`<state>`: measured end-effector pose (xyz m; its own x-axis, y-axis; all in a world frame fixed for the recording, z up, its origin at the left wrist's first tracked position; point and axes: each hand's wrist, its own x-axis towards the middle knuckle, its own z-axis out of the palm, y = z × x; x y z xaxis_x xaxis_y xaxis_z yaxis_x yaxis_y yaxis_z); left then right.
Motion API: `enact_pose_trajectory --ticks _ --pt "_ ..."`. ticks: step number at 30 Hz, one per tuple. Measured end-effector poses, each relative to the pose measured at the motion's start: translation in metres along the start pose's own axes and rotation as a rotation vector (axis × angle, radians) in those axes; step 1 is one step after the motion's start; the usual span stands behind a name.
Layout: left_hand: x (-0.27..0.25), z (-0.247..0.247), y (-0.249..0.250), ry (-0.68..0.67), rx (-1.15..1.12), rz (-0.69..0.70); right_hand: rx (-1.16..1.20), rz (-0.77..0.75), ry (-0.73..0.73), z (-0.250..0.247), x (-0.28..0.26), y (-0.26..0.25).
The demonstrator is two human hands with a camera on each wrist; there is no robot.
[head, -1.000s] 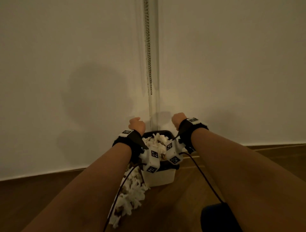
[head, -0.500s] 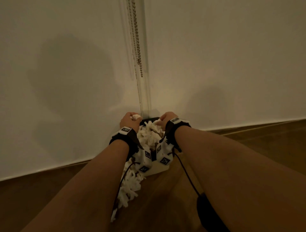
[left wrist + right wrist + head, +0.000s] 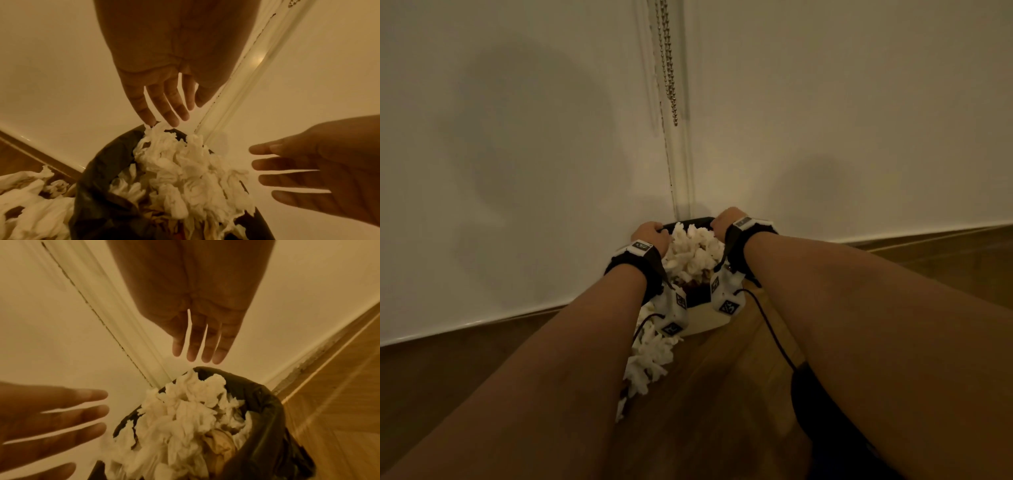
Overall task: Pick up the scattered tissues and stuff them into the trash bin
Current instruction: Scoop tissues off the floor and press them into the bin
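A small white trash bin with a black liner stands against the wall, heaped with crumpled white tissues. More tissues lie on the floor at its left side, partly hidden by my left forearm. My left hand is at the far left rim; in the left wrist view its straight fingertips touch the top of the heap. My right hand is at the far right rim, its straight fingers hovering just above the liner. Neither hand holds anything.
The bin backs onto a pale wall with a vertical trim strip and a hanging bead chain. Wooden floor lies in front. A black cable runs from my right wrist to a dark object low on the right.
Both hands have dropped from above the bin down to its far rim. The view has moved closer to the bin.
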<state>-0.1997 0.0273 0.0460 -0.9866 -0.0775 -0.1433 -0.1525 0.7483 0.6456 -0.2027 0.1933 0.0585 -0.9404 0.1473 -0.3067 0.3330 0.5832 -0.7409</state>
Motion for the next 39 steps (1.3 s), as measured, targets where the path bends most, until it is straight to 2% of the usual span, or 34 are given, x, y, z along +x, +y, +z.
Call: enact_pose_trajectory --ticks 4,8,10,14,18,20,24,28,30,35,39 --pt "0.005 -0.013 -0.015 0.071 -0.207 -0.046 0.028 -0.055 0.104 -0.004 -0.002 -0.012" --pt "0.001 -0.025 -0.041 0.133 -0.266 -0.076 0.073 -0.136 0.145 0.006 -0.014 -0.033" --pt "-0.005 -0.03 -0.055 0.133 -0.237 -0.091 0.03 -0.196 0.092 0.017 -0.028 -0.048" --pt "-0.018 -0.039 -0.081 0.092 -0.077 -0.092 -0.195 -0.408 -0.082 0.067 -0.059 -0.076" --pt "-0.042 -0.029 -0.109 0.029 0.179 -0.118 -0.367 -0.504 -0.21 0.121 -0.081 -0.072" --pt "-0.057 -0.015 -0.127 -0.013 0.293 -0.113 -0.446 -0.488 -0.263 0.141 -0.084 -0.058" --pt "-0.091 0.02 -0.175 -0.084 0.276 -0.146 -0.565 -0.359 -0.42 0.166 -0.081 -0.024" --pt "-0.124 0.049 -0.231 -0.123 0.19 -0.299 -0.689 -0.211 -0.568 0.191 -0.077 0.013" --pt "-0.137 0.06 -0.253 -0.171 0.244 -0.354 -0.76 -0.14 -0.608 0.208 -0.079 0.034" --pt "-0.16 0.082 -0.277 -0.208 0.397 -0.345 -0.764 -0.23 -0.717 0.249 -0.091 0.069" --pt "-0.161 0.094 -0.286 -0.286 0.376 -0.326 -0.797 -0.228 -0.688 0.271 -0.098 0.084"
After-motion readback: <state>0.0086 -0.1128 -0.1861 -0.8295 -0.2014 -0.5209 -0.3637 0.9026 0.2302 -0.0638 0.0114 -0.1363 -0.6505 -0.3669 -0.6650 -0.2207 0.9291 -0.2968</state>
